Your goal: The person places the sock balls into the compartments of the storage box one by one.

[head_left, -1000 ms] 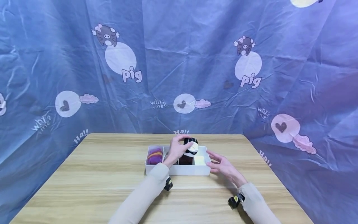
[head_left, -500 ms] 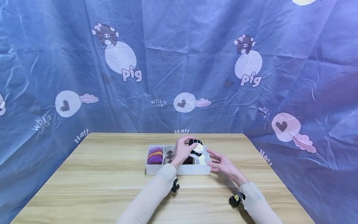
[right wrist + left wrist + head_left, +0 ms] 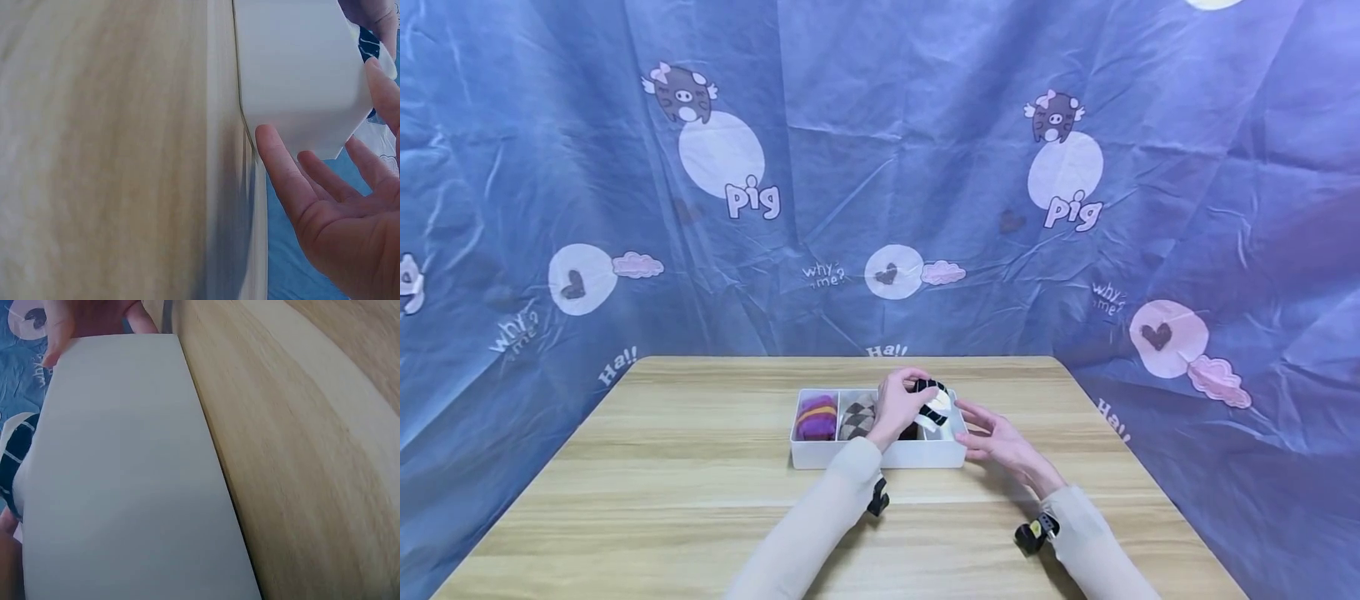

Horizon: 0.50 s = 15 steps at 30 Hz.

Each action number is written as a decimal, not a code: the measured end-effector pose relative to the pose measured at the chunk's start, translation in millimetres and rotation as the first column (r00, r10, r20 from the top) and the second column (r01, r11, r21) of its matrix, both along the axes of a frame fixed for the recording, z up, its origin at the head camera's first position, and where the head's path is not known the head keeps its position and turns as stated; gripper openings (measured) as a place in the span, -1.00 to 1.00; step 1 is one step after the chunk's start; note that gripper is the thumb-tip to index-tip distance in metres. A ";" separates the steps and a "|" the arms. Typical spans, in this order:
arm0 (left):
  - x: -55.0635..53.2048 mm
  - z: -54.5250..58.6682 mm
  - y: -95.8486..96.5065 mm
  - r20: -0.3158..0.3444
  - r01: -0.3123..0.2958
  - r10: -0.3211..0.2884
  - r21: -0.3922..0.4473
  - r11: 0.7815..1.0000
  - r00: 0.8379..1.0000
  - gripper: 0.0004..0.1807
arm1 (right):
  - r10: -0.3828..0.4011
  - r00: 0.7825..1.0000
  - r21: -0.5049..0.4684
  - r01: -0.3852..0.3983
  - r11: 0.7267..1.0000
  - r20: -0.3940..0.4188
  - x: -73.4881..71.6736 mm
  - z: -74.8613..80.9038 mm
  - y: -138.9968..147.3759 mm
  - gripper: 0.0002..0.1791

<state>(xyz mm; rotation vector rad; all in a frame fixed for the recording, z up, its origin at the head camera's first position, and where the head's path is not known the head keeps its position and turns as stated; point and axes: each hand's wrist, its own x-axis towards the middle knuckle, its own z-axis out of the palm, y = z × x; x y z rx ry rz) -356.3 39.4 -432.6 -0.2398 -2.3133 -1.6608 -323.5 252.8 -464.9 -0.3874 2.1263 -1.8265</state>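
Note:
A white divided box stands on the table, its long side facing me. My left hand pinches a rolled black sock bundle with white lines and a white part, over the box's rightmost compartment. The bundle's edge also shows over the rim in the left wrist view. At the box's right end, my right hand touches the wall with spread, nearly straight fingers. A purple sock roll with a yellow stripe fills the leftmost compartment, beside a grey-checked roll. A dark roll is mostly hidden behind my left hand.
The box rests on a light wooden table, toward its far edge. Behind the table hangs a blue printed cloth, which also runs along both sides. Black wrist cameras sit on both sleeves.
My left hand has carried the black sock bundle rightward and slightly lower, over the rightmost compartment. The grey-checked roll has come into view. My right hand stays at the box's end.

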 end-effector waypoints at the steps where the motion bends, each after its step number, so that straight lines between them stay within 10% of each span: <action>1: -0.2 -0.6 -0.1 -0.007 0.002 -0.002 -0.018 1.000 1.000 -0.72 | 0.001 1.000 -0.002 -0.001 1.000 0.000 -0.1 -0.1 0.1 -0.12; 15: -3.5 -6.5 -3.5 0.004 0.093 -0.093 0.003 0.996 0.996 -0.75 | 0.002 1.000 -0.003 -0.002 1.000 -0.011 0.5 -0.4 0.8 -0.13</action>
